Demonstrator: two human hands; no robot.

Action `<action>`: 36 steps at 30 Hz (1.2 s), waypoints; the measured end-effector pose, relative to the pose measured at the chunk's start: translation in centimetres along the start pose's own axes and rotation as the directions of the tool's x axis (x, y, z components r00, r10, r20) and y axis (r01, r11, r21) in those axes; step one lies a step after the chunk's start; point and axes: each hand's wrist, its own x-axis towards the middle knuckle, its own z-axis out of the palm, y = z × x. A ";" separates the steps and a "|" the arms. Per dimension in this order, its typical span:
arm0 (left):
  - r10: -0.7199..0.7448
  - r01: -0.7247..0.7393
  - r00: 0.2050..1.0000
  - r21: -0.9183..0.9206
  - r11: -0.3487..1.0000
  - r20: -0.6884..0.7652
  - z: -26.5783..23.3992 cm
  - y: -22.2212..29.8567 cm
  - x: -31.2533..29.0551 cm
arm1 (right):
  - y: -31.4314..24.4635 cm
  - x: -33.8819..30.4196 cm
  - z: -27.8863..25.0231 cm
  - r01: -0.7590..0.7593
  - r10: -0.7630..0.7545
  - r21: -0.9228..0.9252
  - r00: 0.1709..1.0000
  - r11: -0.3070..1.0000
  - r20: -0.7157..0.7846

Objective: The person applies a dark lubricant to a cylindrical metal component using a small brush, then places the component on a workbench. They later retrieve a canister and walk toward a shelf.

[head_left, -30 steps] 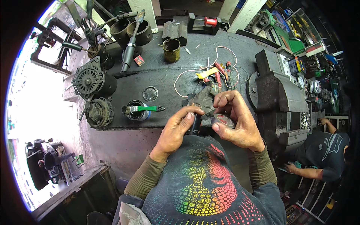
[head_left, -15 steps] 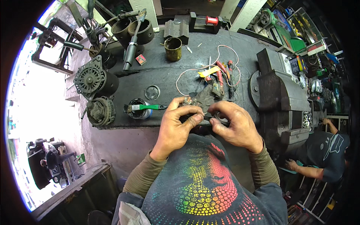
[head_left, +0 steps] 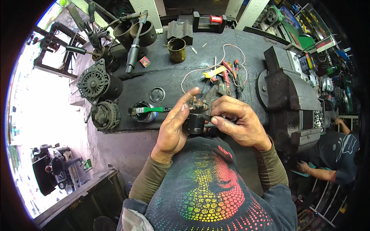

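Note:
A black cylindrical starter solenoid (head_left: pixel 194 124) with copper-coloured terminals on top stands upright between my hands, in front of the bench edge. My left hand (head_left: pixel 172 129) is closed round its left side, with the thumb along it and the index finger reaching up past the terminals. On the other side, my right hand (head_left: pixel 239 123) pinches a thin black strip (head_left: pixel 207 118) between thumb and fingers, close against the solenoid. What the curled fingers of that hand hold behind is hidden. A crumpled dark rag (head_left: pixel 211 96) lies just beyond my hands.
A green-handled brush (head_left: pixel 148 110) rests across an open can (head_left: pixel 149 116). Red-handled tools (head_left: pixel 226 77) and a pale wire loop lie beyond. Alternator parts (head_left: pixel 92 82) stand left, a heavy vise (head_left: pixel 291 96) right. A co-worker (head_left: pixel 327 158) is at far right.
The solenoid has turned upright and come into plain view between my hands. My left fingers have opened from a pinch and now wrap its side; my right hand still pinches.

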 end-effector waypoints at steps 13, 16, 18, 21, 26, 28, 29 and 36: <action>0.082 -0.077 0.996 0.130 0.988 -0.034 1.1 -0.4 -0.2 | 0.1 0.8 0.7 -0.012 0.012 -0.111 1.000 0.994 0.003; 0.076 -0.070 0.997 0.165 0.984 -0.028 1.3 -0.2 -0.2 | -0.1 0.8 0.7 -0.046 0.047 -0.127 0.999 0.991 0.001; 0.086 -0.077 0.996 0.217 0.973 -0.031 1.2 -0.3 -0.1 | -0.2 0.8 0.6 -0.050 0.049 -0.140 0.999 0.989 -0.010; 0.080 -0.070 0.996 0.210 0.975 -0.040 1.3 -0.4 -0.1 | -0.4 0.6 0.7 -0.048 0.044 -0.160 0.999 0.986 -0.029; 0.089 -0.085 0.996 0.228 0.970 -0.010 1.3 -0.4 0.0 | -0.6 0.5 0.8 -0.082 0.073 -0.160 0.995 0.984 -0.062; 0.092 -0.088 0.996 0.228 0.970 -0.008 1.3 -0.6 0.0 | -0.7 0.5 0.8 -0.070 0.059 -0.173 0.996 0.982 -0.068; 0.094 -0.087 0.995 0.253 0.964 -0.017 1.3 -0.6 0.1 | -0.7 0.4 0.8 -0.062 0.051 -0.185 0.996 0.981 -0.067; 0.112 -0.088 0.993 0.375 0.923 -0.042 1.1 -0.9 0.2 | -1.2 0.3 1.2 -0.086 0.057 -0.273 0.992 0.958 -0.111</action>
